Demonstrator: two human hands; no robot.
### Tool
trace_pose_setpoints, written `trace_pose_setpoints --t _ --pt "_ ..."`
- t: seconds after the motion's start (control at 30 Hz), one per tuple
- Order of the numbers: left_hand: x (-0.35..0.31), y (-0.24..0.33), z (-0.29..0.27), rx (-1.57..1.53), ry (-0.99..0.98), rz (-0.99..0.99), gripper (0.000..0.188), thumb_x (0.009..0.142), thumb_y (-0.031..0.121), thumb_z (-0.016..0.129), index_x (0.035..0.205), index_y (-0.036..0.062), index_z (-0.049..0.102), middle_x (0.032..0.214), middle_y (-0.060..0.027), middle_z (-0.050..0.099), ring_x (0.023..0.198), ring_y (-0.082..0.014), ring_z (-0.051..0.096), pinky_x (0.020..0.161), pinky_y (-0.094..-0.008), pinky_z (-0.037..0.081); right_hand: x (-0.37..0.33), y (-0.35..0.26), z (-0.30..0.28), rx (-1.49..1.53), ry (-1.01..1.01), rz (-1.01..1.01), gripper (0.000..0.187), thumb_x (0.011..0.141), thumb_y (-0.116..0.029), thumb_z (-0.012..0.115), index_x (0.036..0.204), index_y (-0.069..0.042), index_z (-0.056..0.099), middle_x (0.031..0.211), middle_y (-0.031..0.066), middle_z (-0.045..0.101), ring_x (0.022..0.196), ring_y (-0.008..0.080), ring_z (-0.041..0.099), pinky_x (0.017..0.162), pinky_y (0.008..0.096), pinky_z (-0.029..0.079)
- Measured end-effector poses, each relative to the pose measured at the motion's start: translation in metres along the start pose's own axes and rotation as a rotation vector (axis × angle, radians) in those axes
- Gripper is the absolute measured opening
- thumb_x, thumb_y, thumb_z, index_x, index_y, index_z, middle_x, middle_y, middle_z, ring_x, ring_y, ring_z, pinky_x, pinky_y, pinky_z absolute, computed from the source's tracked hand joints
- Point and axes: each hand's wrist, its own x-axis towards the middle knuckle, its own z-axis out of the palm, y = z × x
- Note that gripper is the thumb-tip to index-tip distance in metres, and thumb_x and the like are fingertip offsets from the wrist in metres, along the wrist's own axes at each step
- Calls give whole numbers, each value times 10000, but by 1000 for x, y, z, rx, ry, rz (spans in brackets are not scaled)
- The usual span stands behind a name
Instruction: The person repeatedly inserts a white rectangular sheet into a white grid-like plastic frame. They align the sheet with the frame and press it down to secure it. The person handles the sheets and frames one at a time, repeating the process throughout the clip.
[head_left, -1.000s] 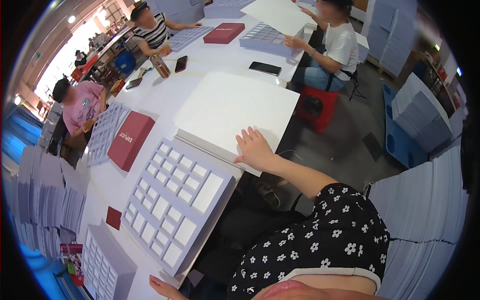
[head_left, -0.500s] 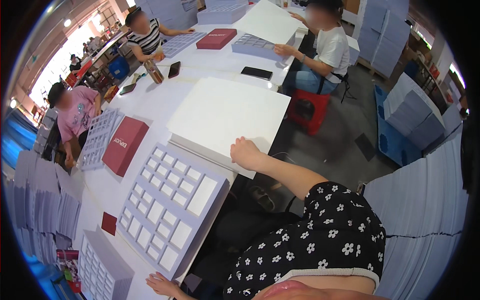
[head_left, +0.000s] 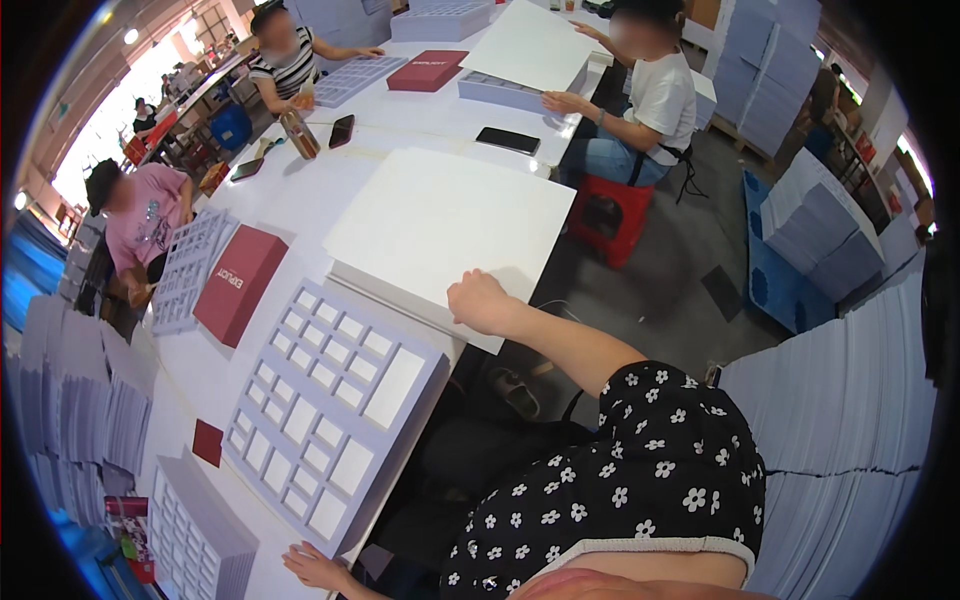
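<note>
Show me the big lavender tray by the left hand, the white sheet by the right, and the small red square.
Big lavender tray (head_left: pixel 335 416), head view: middle of its compartmented top.
White sheet (head_left: pixel 450 215), head view: middle of its top face.
Small red square (head_left: pixel 207 442), head view: its centre.

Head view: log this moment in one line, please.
right hand: curled, at near edge of white flat sheet stack | left hand: open, beside lavender compartmented tray

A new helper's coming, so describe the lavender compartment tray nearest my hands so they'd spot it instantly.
On the long white table, find the white boards under the right hand. Beside them, along the table's near edge, lies the lavender tray with white-bottomed compartments. It alone lies between right hand and left hand; the stacked trays are farther left.
</note>
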Motion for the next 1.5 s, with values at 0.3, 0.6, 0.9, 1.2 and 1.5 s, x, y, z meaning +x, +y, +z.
trace_pose_setpoints --t 0.3,0.6,0.9,1.2,1.5 --pt "-4 13 -23 45 -97 -5 429 1024 357 478 1361 94 508 1496 -166 416 1404 -311 380 1092 -447 316 -7 -25 15 -82 96 82 308 738 -53 642 974 145 627 868 275 634 859 352 630 599 406 543" --pt "-1 8 -15 34 -47 22 461 1040 405 436 1355 81 525 1475 -182 446 1392 -326 395 1085 -460 334 1 -22 37 2 247 18 148 674 -86 671 778 18 659 612 131 643 607 286 645 594 413 472" --pt "-1 3 -6 -26 -2 -1 470 1035 440 421 1352 111 531 1473 -178 449 1381 -336 404 1073 -478 336 -5 -18 6 17 130 -7 109 718 -92 643 780 -3 662 679 152 686 683 304 707 582 405 545" --pt "-3 6 -5 -18 -1 -51 479 1024 461 453 1351 121 540 1497 -144 444 1404 -303 386 1083 -455 333 -23 25 -67 -194 551 2 143 779 -72 602 914 -25 607 683 75 623 639 243 658 544 347 517" --pt "-3 10 -3 -10 20 -24 507 1022 482 439 1348 109 549 1486 -149 461 1401 -312 394 1084 -460 340 -104 56 0 -150 438 -74 194 784 -108 630 966 -46 604 802 65 580 793 215 633 630 351 508"
